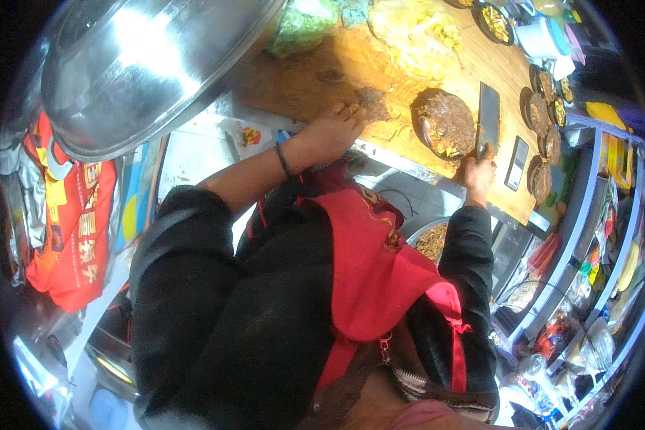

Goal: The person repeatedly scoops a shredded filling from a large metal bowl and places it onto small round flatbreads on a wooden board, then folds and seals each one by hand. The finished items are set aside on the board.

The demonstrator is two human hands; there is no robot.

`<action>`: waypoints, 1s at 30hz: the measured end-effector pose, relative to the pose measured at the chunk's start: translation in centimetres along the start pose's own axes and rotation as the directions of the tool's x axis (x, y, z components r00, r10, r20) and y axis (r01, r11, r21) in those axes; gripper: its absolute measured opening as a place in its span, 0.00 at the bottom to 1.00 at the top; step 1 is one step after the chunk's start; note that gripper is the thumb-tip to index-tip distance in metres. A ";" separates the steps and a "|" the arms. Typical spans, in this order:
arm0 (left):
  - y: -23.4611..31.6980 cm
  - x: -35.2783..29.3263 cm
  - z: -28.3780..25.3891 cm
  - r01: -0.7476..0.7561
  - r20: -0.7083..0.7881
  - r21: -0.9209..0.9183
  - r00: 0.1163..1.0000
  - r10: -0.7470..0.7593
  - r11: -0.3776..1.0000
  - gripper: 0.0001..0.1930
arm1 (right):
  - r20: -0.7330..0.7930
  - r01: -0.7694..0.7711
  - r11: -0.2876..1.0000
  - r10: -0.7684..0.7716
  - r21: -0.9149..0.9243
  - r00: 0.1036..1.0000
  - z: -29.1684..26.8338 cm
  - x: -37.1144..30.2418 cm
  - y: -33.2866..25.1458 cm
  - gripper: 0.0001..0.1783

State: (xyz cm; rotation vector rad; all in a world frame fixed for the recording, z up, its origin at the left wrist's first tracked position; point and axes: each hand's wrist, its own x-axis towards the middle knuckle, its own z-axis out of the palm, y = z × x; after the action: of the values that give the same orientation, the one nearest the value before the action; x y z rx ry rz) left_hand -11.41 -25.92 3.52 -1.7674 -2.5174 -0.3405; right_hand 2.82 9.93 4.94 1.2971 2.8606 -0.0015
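Observation:
My right hand [478, 175] is wrapped round the handle of a cleaver [488, 115]. Its wide dark blade points away from me over the wooden board [401, 154]. Just left of the blade sits a round dark dish filled with a brown minced mixture [448, 123], with yellowish bits showing at its near rim. My left hand [339, 130] is at the board's near edge, its fingers curled beside a smear of brown mash [373, 104]. Whatever those fingers may hold is hidden.
A large shiny metal bowl or lid [150, 72] fills the upper left. Bags of yellow pieces [419, 36] and green vegetables [304, 27] lie at the back. Several filled round dishes [540, 111] and a phone [516, 163] are at right. Below stands a pan of brown food [431, 240].

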 end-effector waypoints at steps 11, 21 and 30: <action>-2.2 -0.4 -0.2 0.114 0.055 -0.360 0.993 -0.101 0.926 0.10 | -0.061 -0.008 0.669 0.080 0.743 0.995 -4.5 -5.3 1.6 0.18; -3.9 -0.8 -1.5 0.074 0.012 -0.424 0.997 -0.076 0.902 0.09 | 0.074 0.292 0.797 -0.386 0.529 0.919 -6.7 -11.8 -8.5 0.09; -3.3 -1.8 -1.9 0.112 -0.010 -0.260 0.993 -0.118 0.959 0.17 | 0.057 0.379 0.806 -0.451 0.455 0.891 -7.7 -11.9 -9.3 0.13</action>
State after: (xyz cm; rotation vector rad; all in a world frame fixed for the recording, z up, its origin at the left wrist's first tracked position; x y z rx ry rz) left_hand -14.05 -29.09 4.54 -1.6831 -2.6674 -0.7241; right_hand 3.64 -5.14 12.69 0.6083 3.0253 -0.7494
